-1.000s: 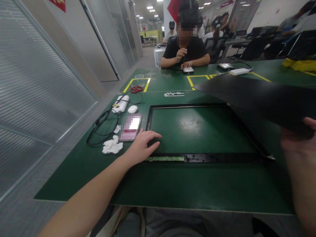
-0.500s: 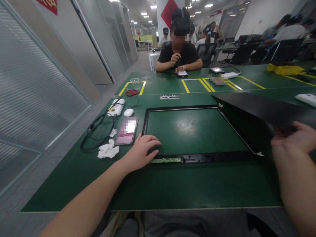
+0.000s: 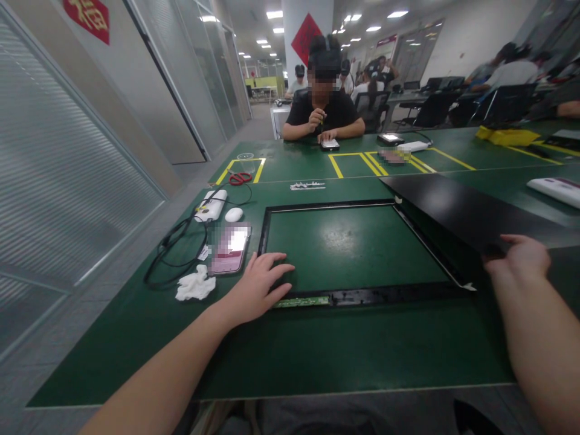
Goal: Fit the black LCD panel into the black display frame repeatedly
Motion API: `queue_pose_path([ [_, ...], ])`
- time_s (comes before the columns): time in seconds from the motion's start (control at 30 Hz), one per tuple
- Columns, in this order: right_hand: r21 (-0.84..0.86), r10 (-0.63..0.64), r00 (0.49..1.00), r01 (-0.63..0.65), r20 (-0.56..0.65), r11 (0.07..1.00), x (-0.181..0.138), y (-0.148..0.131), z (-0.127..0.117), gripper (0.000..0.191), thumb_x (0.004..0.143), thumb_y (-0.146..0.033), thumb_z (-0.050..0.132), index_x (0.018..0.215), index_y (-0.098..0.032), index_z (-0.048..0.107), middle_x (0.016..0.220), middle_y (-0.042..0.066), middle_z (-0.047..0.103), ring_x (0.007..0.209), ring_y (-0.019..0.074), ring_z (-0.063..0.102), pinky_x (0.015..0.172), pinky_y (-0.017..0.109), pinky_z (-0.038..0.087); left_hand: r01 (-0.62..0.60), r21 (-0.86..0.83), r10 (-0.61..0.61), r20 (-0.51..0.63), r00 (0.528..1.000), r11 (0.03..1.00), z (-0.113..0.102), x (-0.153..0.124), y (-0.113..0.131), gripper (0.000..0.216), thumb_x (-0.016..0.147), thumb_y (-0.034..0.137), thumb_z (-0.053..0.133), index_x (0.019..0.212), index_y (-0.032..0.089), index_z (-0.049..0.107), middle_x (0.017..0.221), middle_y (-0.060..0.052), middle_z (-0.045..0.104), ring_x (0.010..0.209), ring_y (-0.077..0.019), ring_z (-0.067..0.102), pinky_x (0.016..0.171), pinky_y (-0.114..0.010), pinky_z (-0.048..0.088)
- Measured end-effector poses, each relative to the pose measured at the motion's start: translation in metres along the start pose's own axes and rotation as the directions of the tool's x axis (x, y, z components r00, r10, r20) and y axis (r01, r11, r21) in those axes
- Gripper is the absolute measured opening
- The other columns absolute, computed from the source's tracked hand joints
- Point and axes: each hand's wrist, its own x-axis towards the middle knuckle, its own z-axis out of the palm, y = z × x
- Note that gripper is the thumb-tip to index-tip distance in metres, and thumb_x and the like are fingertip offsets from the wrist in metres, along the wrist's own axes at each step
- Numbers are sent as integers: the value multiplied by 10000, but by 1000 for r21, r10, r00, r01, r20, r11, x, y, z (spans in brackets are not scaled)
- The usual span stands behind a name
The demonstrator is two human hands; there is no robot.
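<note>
A thin black rectangular frame (image 3: 385, 295) lies flat on the green table, with a green circuit strip (image 3: 302, 301) along its near left side. My left hand (image 3: 261, 284) rests over the frame's near left corner, fingers spread and not wrapped round it. To the right of the frame, a large flat black panel (image 3: 457, 202) slopes above the table. My right hand (image 3: 519, 258) grips the panel's near edge, its fingers partly hidden beneath. The panel's far right part runs out of view.
Left of the frame are a phone (image 3: 230, 249), a crumpled tissue (image 3: 196, 283), a white oval case (image 3: 234, 214), a white power bank (image 3: 211, 205), black cables (image 3: 156, 257) and red-handled scissors (image 3: 240, 178). White strips (image 3: 307, 186) lie beyond. A person (image 3: 324, 109) sits opposite, handling a small device.
My right hand has lowered the black panel and tilted it flatter, so its top surface shows more. The left hand stays at the frame's corner, fingers slightly more spread. The view has shifted a little.
</note>
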Motion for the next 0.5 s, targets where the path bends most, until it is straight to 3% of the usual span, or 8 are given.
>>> queue_pose_path([
  [0.13,-78,59,987,-71,-147,994,-6,7,7,337,481,34,525,745,-174,548,924,38,572,706,159,639,434,237,498,23,-2,-23,39,999,1000,-7,1,9,391,1007,356,534,1365,263,661,1546,-156,532,1461,-380,450,1218,-747,176],
  [0.5,-67,115,984,-125,-138,990,-20,5,15,342,501,93,476,723,-161,531,922,27,585,725,141,644,488,227,515,48,63,-54,91,994,997,-5,1,10,424,1028,339,498,1420,230,617,1579,-167,493,1497,-356,406,1237,-725,148],
])
